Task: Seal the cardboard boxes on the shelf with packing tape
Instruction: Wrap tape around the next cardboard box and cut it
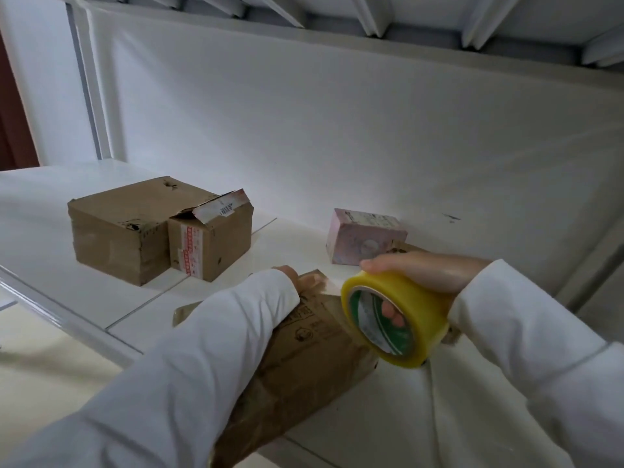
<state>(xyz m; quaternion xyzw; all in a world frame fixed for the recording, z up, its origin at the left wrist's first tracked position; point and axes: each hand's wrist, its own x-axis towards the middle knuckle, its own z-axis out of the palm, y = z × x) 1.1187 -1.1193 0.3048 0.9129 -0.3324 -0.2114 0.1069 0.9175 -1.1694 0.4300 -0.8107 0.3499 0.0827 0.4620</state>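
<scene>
A flat brown cardboard box (304, 359) lies on the white shelf (101, 298) right in front of me. My left hand (297, 276) rests on its far end, mostly hidden under a white sleeve. My right hand (415, 271) grips a yellow roll of packing tape (395, 319), fingers through its core, held at the box's right edge. Two more cardboard boxes stand at the left: a larger closed one (114, 224) and a smaller one (216, 241) with a raised flap and red printed tape.
A small pink box (364, 236) stands against the white back wall (337, 130) on the right. The shelf's front rail (67, 319) runs diagonally at the left. Another shelf's underside (371, 15) hangs overhead.
</scene>
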